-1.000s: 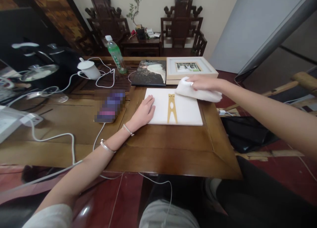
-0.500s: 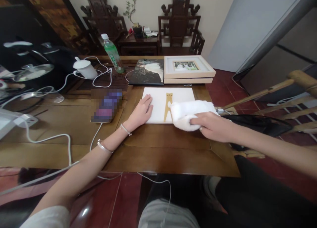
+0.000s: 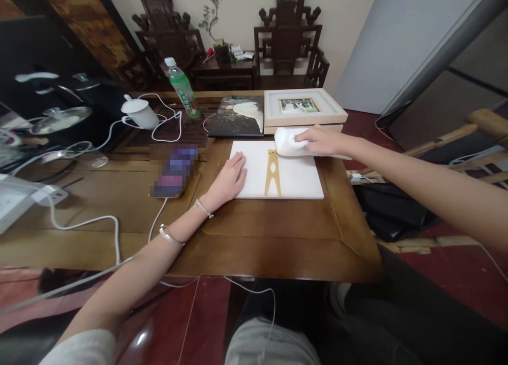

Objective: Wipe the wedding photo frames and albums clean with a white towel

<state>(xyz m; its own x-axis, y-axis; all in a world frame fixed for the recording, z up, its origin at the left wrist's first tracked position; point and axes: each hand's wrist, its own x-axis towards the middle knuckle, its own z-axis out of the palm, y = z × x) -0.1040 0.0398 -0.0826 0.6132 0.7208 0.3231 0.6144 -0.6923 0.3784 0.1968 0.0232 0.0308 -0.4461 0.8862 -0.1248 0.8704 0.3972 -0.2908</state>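
A white rectangular board (image 3: 300, 181) lies on the brown wooden table (image 3: 254, 248), with a yellow, animal-shaped figure (image 3: 272, 170) at its middle. Flat on the board's left edge rests my left hand (image 3: 233, 179), fingers spread and holding nothing. My right hand (image 3: 317, 140) grips a bunched white cloth (image 3: 288, 143) over the board's upper right part, close to the head of the yellow figure. The cloth hides the board's top right corner.
Behind the board are a dark picture panel (image 3: 238, 116) and stacked light frames (image 3: 331, 113). A green bottle (image 3: 184, 92), white lidded cup (image 3: 141, 112) and phone (image 3: 177, 172) with a cable stand to the left.
My right hand has moved the cloth from the board's lower right up to its upper right, uncovering the yellow figure's right leg. My left hand stays on the board's left edge.
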